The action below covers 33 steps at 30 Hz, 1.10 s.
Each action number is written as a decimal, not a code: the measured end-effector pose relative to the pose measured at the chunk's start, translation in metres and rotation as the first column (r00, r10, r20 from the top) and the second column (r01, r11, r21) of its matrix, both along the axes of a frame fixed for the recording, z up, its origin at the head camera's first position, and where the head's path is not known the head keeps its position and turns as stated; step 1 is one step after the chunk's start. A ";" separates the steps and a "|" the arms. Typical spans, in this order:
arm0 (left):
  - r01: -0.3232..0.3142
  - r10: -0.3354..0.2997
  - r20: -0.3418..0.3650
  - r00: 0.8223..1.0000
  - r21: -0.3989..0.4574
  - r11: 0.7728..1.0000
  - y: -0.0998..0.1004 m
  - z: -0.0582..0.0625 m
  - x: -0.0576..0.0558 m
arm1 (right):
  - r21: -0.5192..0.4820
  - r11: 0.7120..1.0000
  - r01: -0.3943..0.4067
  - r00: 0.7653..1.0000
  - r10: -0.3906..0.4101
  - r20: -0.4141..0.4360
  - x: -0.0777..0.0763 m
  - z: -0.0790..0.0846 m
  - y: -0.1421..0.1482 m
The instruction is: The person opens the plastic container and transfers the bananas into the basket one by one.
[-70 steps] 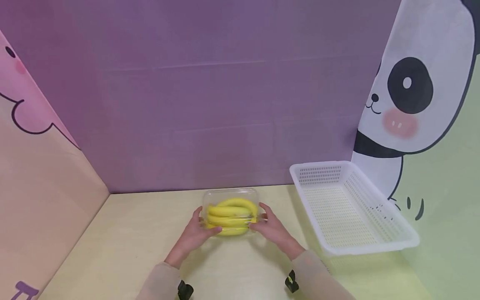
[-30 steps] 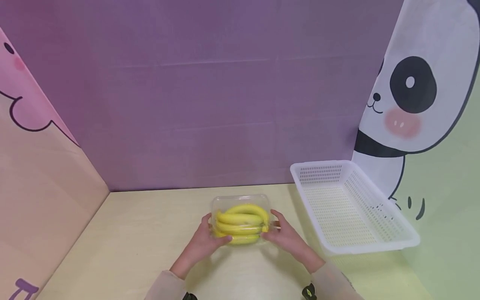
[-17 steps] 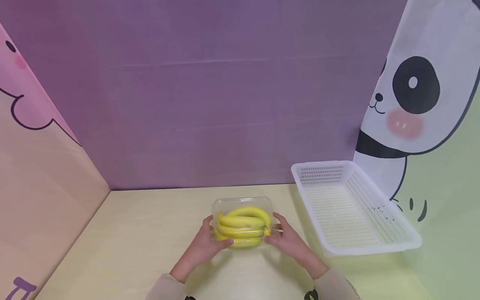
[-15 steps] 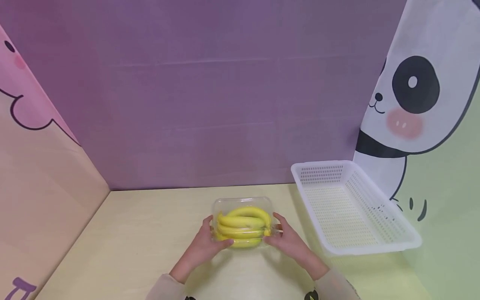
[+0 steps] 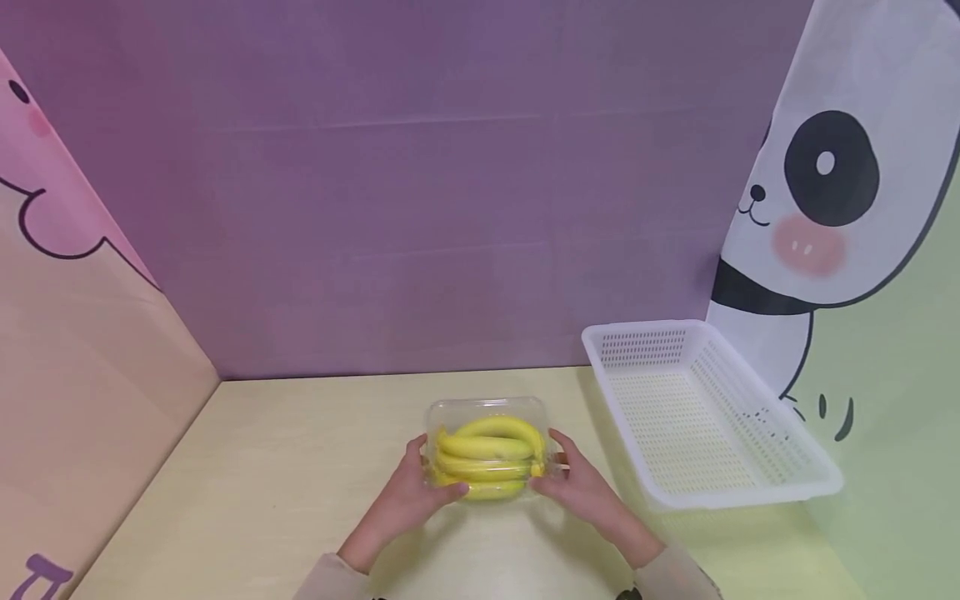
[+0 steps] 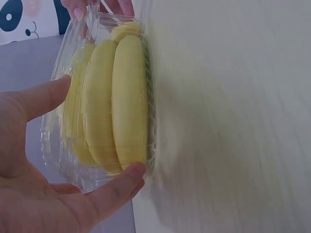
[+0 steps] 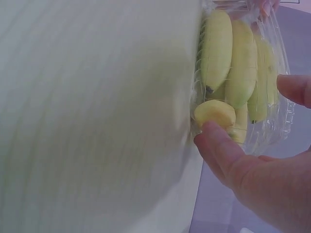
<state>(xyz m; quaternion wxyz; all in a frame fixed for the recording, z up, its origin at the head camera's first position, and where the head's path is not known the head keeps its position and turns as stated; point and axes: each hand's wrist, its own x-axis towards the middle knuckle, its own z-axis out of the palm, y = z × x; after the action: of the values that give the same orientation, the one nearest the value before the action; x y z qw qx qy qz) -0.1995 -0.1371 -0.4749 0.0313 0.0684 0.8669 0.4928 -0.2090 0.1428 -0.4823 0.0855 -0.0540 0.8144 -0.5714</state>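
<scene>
A clear plastic clamshell box (image 5: pixel 487 407) with several yellow bananas (image 5: pixel 487 450) inside sits mid-table in the head view, its lid closed over them. At its left end, my left hand (image 5: pixel 411 493) grips it, thumb toward the near side and fingers around the end. My right hand (image 5: pixel 588 498) holds the opposite end the same way. The left wrist view shows the left hand (image 6: pixel 43 194) spanning the box, fingertips low on its side by the table. In the right wrist view, the right hand (image 7: pixel 252 179) has fingertips against the wall beside a banana stem end.
A white perforated plastic basket (image 5: pixel 750 507) stands at the right of the pale wooden table (image 5: pixel 300 467), with nothing inside it. A purple backdrop (image 5: pixel 390 208) rises behind the table. Printed side panels, one with a panda (image 5: pixel 892 267), flank it.
Both hands have moved the box of bananas a little to the right and nearer to me since the earliest frame. Over the last half second it has shifted only very slightly nearer.
</scene>
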 end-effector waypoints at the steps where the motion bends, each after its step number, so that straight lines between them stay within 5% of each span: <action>1: 0.000 0.000 0.002 1.000 -0.001 1.000 0.000 0.000 0.001 | 0.003 1.000 -0.001 1.000 0.001 0.000 0.001 0.000 0.001; 24: -0.025 0.026 0.030 0.999 -0.018 1.000 0.006 0.007 0.017 | 0.073 0.997 -0.009 1.000 0.009 -0.007 0.017 0.003 0.007; 33: -0.007 0.006 0.021 1.000 0.018 1.000 0.006 0.004 0.022 | 0.174 0.984 0.043 0.981 -0.008 -0.196 0.024 0.010 0.004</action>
<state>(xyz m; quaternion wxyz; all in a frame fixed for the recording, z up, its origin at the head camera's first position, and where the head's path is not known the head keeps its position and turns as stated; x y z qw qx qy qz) -0.1773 -0.1312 -0.4707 0.0383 0.0607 0.8621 0.5016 -0.1846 0.1472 -0.4721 0.0029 -0.0913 0.8670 -0.4898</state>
